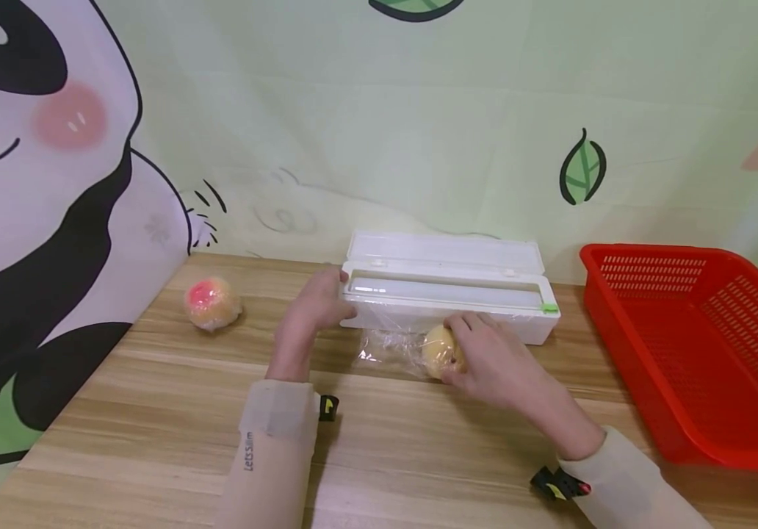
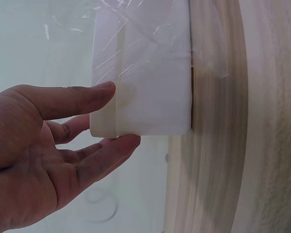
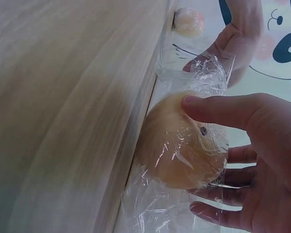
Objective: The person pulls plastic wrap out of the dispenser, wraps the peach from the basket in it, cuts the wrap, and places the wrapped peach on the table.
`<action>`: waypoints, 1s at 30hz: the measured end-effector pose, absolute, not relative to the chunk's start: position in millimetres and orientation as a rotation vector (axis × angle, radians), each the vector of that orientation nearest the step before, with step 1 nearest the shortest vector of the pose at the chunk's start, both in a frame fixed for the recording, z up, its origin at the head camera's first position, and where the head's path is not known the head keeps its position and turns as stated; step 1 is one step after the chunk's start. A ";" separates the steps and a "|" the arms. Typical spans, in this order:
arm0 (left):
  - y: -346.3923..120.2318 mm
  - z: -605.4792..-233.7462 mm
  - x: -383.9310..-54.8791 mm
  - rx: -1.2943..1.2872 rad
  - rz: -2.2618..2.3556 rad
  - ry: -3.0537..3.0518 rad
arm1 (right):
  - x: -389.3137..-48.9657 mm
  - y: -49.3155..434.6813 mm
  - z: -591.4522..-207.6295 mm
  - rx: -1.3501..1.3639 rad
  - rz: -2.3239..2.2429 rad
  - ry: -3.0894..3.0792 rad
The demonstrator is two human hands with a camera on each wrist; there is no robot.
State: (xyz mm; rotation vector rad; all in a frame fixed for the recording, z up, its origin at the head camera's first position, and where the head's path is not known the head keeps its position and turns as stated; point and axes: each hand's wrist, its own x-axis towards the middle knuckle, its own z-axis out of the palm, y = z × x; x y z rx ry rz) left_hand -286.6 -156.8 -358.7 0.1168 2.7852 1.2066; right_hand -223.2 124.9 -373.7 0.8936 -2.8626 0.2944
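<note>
A white cling film dispenser [image 1: 412, 316] lies along the back of the table, its lid raised and the roll showing inside. My left hand [image 1: 316, 301] holds its left end, thumb on the front face and fingers around the corner, as the left wrist view shows. In front of the box, my right hand [image 1: 488, 360] grips a yellow peach [image 1: 441, 351] with a small dark spot, thumb on one side and fingers on the other. Clear cling film [image 3: 160, 204] clings to this peach in wrinkles and stretches from the box's front toward the left.
Farther left on the table sits another peach [image 1: 212, 303] with a pink patch, wrapped in film. A red plastic basket [image 1: 643, 382] stands at the right. Behind the wooden table [image 1: 154, 433] hangs a cloth printed with a panda and leaves.
</note>
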 end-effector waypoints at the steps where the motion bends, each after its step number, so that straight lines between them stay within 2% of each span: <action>1: -156.8 -358.7 -286.5 0.117 1.206 2.783 | -223.7 125.0 -374.1 0.902 0.288 -2.848; 30: -155.9 -357.7 -287.1 0.115 1.159 2.804 | -224.2 125.2 -373.6 0.852 0.307 -2.734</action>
